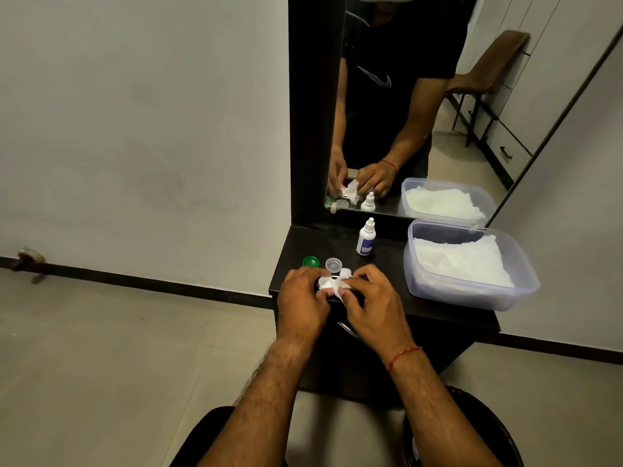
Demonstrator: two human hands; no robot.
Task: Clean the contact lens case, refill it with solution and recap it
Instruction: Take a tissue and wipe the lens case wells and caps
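Over the front edge of the black dresser top point(387, 281), my left hand point(301, 301) grips the contact lens case point(324, 283), mostly hidden by my fingers. My right hand point(372, 305) pinches a crumpled white tissue point(343, 285) pressed against the case. Just beyond my hands, a green cap point(310, 261) and a clear cap point(333, 264) lie open side up on the dresser. A small white solution bottle point(366, 237) with a blue label stands upright farther back, capped.
A clear plastic tub point(472, 294) holding white tissues sits at the right of the dresser top. A mirror point(421, 106) rises behind, reflecting my hands and the tub. Tiled floor lies to the left and below, and a metal drawer handle point(349, 331) shows under my right hand.
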